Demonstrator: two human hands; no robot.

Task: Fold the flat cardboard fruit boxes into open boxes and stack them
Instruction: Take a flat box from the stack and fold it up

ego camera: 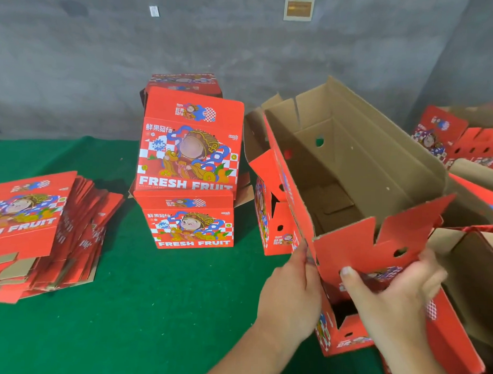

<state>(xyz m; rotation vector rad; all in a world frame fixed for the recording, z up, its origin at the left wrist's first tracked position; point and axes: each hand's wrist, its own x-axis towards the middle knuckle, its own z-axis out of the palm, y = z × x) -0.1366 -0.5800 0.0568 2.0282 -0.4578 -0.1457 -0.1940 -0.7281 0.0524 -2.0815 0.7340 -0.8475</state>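
Your left hand (290, 297) and right hand (395, 292) pinch the open box (358, 246)'s near end; steady both corners before stacking beside the folded boxes (188, 168).

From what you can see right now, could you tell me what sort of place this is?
Probably a packing workroom or warehouse corner: a stack of flat fruit boxes on a green-covered table, folded boxes piled up, and a bare concrete wall behind.

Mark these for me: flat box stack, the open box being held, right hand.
flat box stack (29, 221): head view, printed top sheet.
open box (360, 163): head view, brown inner far wall.
right hand (389, 298): head view, back of the hand.
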